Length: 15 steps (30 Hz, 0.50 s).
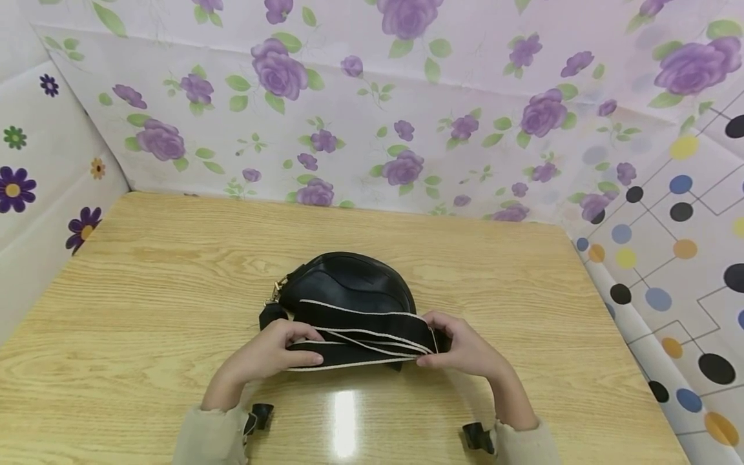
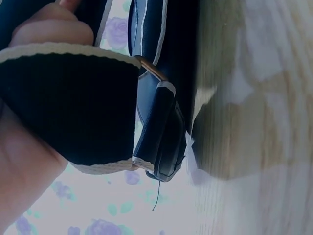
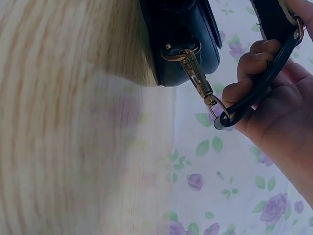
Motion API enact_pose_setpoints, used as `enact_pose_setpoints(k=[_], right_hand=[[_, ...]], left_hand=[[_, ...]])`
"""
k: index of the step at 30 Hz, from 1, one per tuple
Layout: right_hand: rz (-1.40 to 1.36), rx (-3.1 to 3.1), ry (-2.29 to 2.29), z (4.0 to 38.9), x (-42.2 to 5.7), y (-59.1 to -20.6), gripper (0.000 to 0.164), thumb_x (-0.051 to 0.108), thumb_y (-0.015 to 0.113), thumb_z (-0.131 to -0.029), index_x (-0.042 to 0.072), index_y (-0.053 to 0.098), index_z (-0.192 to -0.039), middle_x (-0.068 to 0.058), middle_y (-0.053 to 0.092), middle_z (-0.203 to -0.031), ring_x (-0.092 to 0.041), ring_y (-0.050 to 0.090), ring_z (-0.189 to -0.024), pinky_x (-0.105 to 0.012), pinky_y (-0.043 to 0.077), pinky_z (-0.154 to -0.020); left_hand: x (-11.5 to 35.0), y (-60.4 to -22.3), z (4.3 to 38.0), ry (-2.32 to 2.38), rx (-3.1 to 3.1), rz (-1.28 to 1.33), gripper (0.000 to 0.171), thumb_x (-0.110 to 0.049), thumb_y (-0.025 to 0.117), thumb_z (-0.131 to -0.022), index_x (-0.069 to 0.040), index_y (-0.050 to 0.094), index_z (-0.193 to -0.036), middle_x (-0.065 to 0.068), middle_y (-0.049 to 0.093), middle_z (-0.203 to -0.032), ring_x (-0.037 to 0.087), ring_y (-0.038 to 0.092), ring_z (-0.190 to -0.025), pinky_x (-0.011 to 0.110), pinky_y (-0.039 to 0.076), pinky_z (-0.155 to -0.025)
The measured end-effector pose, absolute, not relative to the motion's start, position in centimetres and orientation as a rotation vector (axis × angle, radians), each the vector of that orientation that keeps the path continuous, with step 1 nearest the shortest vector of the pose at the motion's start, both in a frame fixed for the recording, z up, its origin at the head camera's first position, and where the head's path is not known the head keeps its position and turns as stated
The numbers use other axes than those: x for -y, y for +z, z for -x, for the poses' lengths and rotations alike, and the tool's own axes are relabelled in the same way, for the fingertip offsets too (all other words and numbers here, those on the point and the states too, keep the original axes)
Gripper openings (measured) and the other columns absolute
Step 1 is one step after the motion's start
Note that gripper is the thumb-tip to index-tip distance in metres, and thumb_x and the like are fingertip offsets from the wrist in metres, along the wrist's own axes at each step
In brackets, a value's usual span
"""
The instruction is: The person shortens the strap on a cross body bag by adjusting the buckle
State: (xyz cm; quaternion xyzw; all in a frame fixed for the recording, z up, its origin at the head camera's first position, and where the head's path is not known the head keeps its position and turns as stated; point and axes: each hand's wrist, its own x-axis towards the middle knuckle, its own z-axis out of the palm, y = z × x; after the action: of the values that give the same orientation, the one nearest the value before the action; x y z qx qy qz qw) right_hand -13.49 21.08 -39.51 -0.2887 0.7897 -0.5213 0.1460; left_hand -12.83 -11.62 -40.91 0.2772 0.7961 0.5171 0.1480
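Observation:
A black half-moon shoulder bag (image 1: 349, 281) with a smooth front lies on the table. Along its near side, a wide black strap (image 1: 363, 321) with cream edging is gathered in several layers. My left hand (image 1: 267, 352) grips the left end of these layers, thumb and fingers around them. At the other end, my right hand (image 1: 467, 350) pinches the folded strap between thumb and fingers. In the right wrist view, a gold clasp (image 3: 196, 76) joins the bag to a narrow black strap end (image 3: 266, 81) lying across the hand. The left wrist view has the wide strap (image 2: 73, 105) crossing that hand.
The bag rests on a light wood-grain table (image 1: 174, 258). Behind it stands a backdrop (image 1: 360, 129) with purple flowers, and a dotted sheet (image 1: 674, 284) borders the right side. Small black devices (image 1: 263, 415) sit at both wrists, beside the beige sleeves (image 1: 212, 436).

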Motion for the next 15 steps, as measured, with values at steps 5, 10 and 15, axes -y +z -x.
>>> enact_pose_setpoints(k=[5,10,15], right_hand=[[0.889,-2.247,-1.524,13.3,-20.9,-38.7,0.035,-0.006,0.071,-0.069,0.004,0.055,-0.099,-0.003,0.057,-0.086,-0.011,0.052,-0.075,-0.028,0.044,-0.065],[0.943,-2.231,-1.517,13.3,-20.8,-38.4,0.036,-0.007,0.070,-0.069,0.004,0.054,-0.099,-0.002,0.058,-0.087,-0.011,0.052,-0.077,-0.028,0.045,-0.067],[0.979,-2.212,-1.528,13.4,-20.8,-38.4,0.035,-0.008,0.069,-0.069,0.004,0.054,-0.098,-0.002,0.058,-0.086,-0.012,0.052,-0.076,-0.029,0.044,-0.066]], left_hand=[[11.7,-40.8,12.8,1.479,-2.270,-0.792,0.026,-0.017,0.069,-0.079,0.002,0.064,-0.096,-0.011,0.030,-0.054,0.002,0.030,-0.048,0.020,0.034,-0.049],[11.9,-40.8,12.7,1.477,-2.252,-0.789,0.026,-0.016,0.068,-0.079,0.002,0.064,-0.097,-0.011,0.029,-0.055,0.002,0.029,-0.048,0.020,0.033,-0.049],[12.0,-40.8,12.7,1.480,-2.248,-0.807,0.026,-0.016,0.068,-0.079,0.002,0.063,-0.097,-0.011,0.030,-0.056,0.001,0.029,-0.048,0.020,0.034,-0.050]])
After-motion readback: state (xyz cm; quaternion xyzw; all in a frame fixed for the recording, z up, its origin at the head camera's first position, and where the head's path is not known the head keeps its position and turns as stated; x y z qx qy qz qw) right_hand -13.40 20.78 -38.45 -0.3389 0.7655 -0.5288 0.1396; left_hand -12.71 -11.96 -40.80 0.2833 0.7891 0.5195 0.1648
